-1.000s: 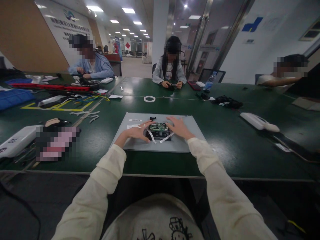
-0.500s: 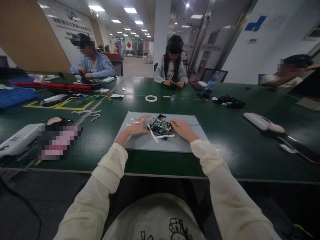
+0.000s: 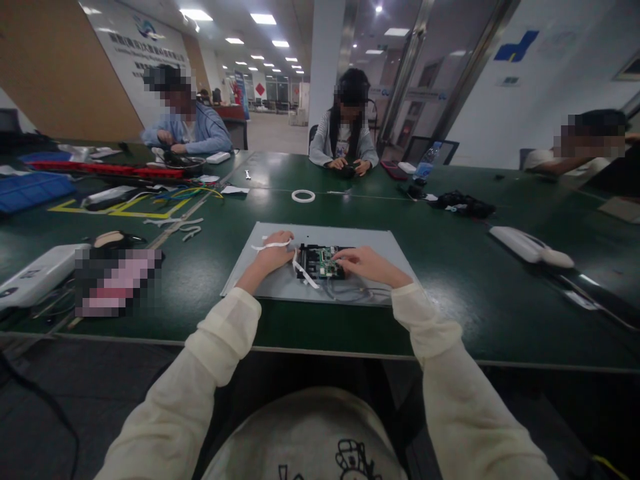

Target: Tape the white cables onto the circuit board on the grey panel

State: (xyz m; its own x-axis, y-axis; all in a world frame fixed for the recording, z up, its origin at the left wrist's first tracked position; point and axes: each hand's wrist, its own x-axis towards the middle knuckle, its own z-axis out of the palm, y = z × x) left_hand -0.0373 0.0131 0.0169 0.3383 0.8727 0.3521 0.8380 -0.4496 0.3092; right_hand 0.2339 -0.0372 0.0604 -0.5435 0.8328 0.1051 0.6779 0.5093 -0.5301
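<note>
- A black, rectangular electronic device with an exposed green circuit board point(image 3: 327, 263) lies on a flat grey panel point(image 3: 350, 237), near the middle of a dark green table point(image 3: 450, 267).
- The right hand point(image 3: 367, 263) reaches in from the right, fingers bent and drawn close together at the right part of the circuit board; whether they pinch any part of it cannot be told.
- The left hand point(image 3: 273, 255) is over the left part of the panel, just beside the device, its fingers partly curled; how far they are closed, and whether they have hold of anything, cannot be told.
- A thin white strip point(image 3: 274, 246) crosses the back of the left hand, while a white ribbon point(image 3: 306, 272) slants along the device's left side toward the near edge of the panel.
- Thin grey cables point(image 3: 350, 292) trail across the panel at the near right of the device.
- Beyond the panel, a flat white ring point(image 3: 303, 196) lies on the table; pale, bent strips point(image 3: 187, 230) lie to the left.
- A white, elongated device point(image 3: 515, 244) sits on the right side of the table, and a blue plastic bin point(image 3: 33, 193) stands at far left.
- Across the table, a person in grey sleeves point(image 3: 323, 150) bends over a small dark object point(image 3: 347, 172) at their hands.
</note>
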